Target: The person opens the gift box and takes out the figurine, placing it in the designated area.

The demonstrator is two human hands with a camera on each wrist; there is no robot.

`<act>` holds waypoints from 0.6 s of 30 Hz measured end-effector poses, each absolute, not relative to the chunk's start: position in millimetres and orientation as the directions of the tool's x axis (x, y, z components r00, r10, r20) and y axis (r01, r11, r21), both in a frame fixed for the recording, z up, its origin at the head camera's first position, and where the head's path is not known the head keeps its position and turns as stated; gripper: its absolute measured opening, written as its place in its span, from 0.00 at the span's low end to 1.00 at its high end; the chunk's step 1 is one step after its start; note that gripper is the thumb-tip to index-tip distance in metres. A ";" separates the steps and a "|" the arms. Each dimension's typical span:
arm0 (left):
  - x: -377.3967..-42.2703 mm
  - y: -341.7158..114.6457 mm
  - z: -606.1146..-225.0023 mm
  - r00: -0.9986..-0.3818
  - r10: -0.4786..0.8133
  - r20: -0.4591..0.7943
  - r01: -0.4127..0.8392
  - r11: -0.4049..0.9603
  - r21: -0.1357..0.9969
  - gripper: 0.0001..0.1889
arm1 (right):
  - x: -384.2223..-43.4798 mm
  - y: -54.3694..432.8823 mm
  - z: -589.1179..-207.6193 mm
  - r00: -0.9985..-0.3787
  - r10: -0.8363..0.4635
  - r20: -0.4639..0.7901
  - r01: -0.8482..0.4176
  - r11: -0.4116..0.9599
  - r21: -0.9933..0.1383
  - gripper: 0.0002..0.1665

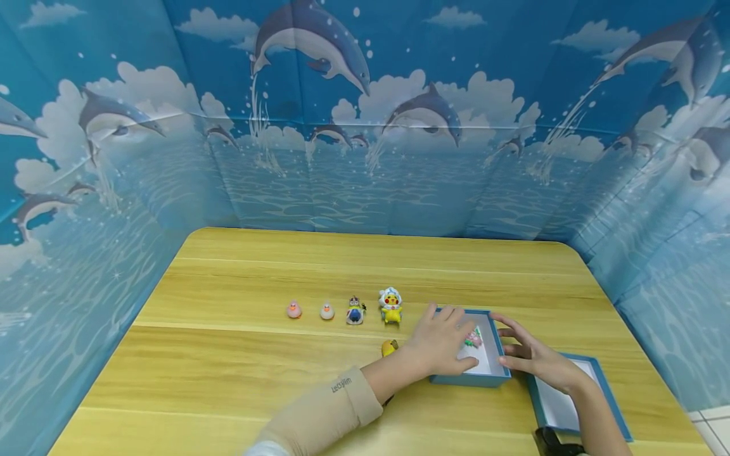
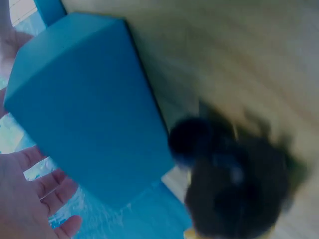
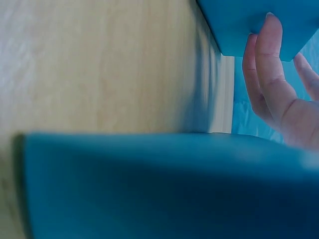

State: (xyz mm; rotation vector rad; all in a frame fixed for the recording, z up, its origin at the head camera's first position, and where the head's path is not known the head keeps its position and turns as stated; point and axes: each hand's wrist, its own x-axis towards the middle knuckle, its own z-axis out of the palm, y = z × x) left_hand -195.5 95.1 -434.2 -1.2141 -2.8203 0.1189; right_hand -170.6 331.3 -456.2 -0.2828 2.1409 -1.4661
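The blue box (image 1: 470, 380) stood upright on the right part of the table (image 1: 228, 380), its white inside facing up, and a small pink and green figure (image 1: 474, 337) lay in it. Over the box's left part reached the left hand (image 1: 438, 342), fingers loosely spread and apparently gripping nothing; whether it touched the rim could not be told. The right hand (image 1: 536, 362) was at the opposite wall, fingers parted and lightly bent, a fingertip against the outside, seemingly to keep the box from sliding rather than to lift it. Just beside, partly under the right forearm, the lid (image 1: 550, 402) lay with its white inside up, probably set there to leave the box uncovered yet near. Left of the box, a yellow figure (image 1: 390, 347) was half hidden by the left forearm. Farther back, a pink duck (image 1: 293, 310), a white duck (image 1: 327, 311), a figure in blue (image 1: 355, 313) and a yellow figure in a white hat (image 1: 391, 306) formed a spaced row, perhaps so that each could be told and reached singly. No brand could be read on box or lid; dark lettering on the left sleeve (image 1: 325, 399) looked like "Lecsylim", though too small to be sure. Behind hung a dolphin-printed curtain (image 1: 353, 183), without readable words.
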 end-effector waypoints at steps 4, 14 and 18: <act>-192.0 105.4 -442.3 -0.688 0.725 0.026 0.720 0.686 -0.106 0.31 | -170.4 331.3 -456.3 -0.842 -0.448 -0.301 0.115 0.396 -0.911 0.44; -193.8 120.0 -453.2 -0.724 0.689 0.037 0.685 0.724 -0.088 0.28 | -170.0 330.5 -455.1 -0.844 -0.438 -0.309 0.121 0.405 -0.906 0.44; -197.5 125.6 -456.4 -0.737 0.675 0.009 0.673 0.736 -0.077 0.28 | -169.6 330.4 -454.5 -0.840 -0.442 -0.315 0.129 0.402 -0.907 0.44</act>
